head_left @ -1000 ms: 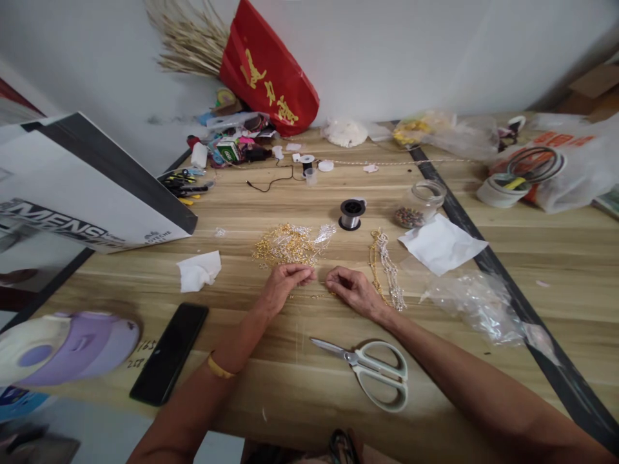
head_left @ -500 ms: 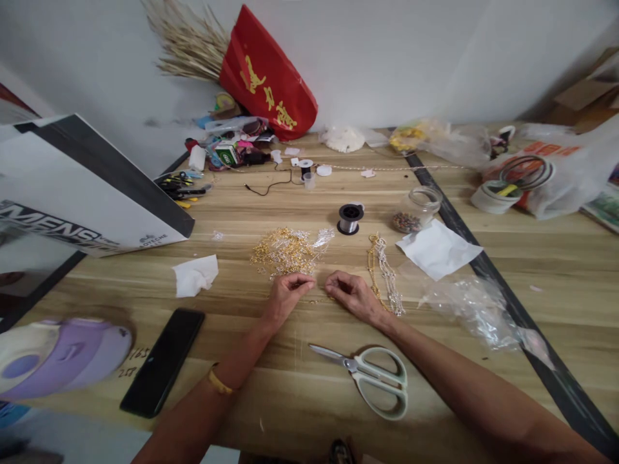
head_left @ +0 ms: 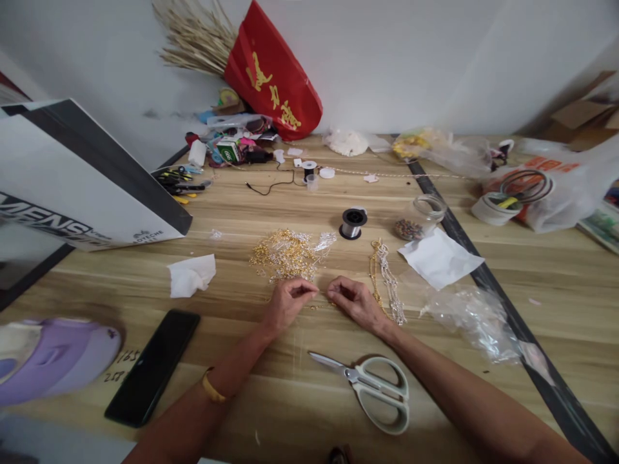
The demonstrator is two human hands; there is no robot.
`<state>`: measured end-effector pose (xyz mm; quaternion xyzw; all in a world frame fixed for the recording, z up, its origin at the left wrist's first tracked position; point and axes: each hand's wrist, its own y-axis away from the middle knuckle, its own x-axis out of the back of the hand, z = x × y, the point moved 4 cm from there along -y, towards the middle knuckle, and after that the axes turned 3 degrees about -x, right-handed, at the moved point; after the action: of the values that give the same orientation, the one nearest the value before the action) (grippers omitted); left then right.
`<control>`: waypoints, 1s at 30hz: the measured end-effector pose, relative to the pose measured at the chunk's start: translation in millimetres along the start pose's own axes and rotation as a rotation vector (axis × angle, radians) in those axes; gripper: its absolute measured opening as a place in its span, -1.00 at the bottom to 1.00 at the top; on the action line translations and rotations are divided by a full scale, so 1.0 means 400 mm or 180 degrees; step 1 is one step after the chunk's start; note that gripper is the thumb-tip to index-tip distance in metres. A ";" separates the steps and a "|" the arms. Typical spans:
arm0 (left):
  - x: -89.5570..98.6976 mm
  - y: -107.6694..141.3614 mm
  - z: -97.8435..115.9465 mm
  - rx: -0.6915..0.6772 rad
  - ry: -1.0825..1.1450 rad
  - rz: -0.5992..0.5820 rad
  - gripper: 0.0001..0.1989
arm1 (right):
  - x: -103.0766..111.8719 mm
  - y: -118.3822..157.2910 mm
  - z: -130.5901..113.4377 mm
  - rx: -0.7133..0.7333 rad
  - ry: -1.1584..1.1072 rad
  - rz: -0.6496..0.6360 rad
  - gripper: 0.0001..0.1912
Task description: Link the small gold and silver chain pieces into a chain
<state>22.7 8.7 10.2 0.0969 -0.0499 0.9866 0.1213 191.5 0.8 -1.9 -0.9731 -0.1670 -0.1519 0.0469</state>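
My left hand (head_left: 287,304) is closed in a pinch just in front of a pile of gold and silver chain pieces (head_left: 285,254). Facing it across a small gap, my right hand (head_left: 356,303) pinches too; what the fingertips hold is too fine to make out. A thin gold chain (head_left: 320,307) lies on the wood just below the fingertips, partly hidden by the right hand. Right of that hand lie a gold chain (head_left: 374,270) and silver chains (head_left: 391,290). White-handled scissors (head_left: 382,390) rest nearer me, blades pointing left.
Beyond the hands stand a spool of wire (head_left: 353,222) and a glass jar (head_left: 420,218) holding small beads. White paper (head_left: 441,258) and clear plastic bags (head_left: 476,322) lie at right. At left are a phone (head_left: 153,367), a crumpled tissue (head_left: 192,275) and a large white box (head_left: 91,187).
The camera view has shifted slightly. Both hands stay pinched over the same spot, with the fingertips a little closer together.
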 end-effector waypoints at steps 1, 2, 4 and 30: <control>-0.001 0.002 -0.002 0.0026 -0.0009 -0.0018 -0.94 | -0.001 0.000 0.002 -0.0015 -0.0018 -0.0011 -0.79; -0.001 0.003 -0.004 0.0044 -0.0035 -0.0028 -0.94 | -0.001 0.000 0.003 -0.0029 -0.0035 -0.0022 -0.79; 0.001 0.005 -0.004 0.0010 -0.0164 -0.0019 -0.95 | -0.002 0.000 0.005 -0.0047 -0.0054 -0.0028 -0.79; 0.005 0.017 0.020 -0.0799 -0.1222 0.0121 -0.88 | -0.002 0.000 0.004 -0.0051 -0.0043 -0.0013 -0.76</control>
<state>20.7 1.5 18.0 0.2660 -0.1963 0.9382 0.1021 191.2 0.8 -3.8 -0.9741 -0.1681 -0.1468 0.0377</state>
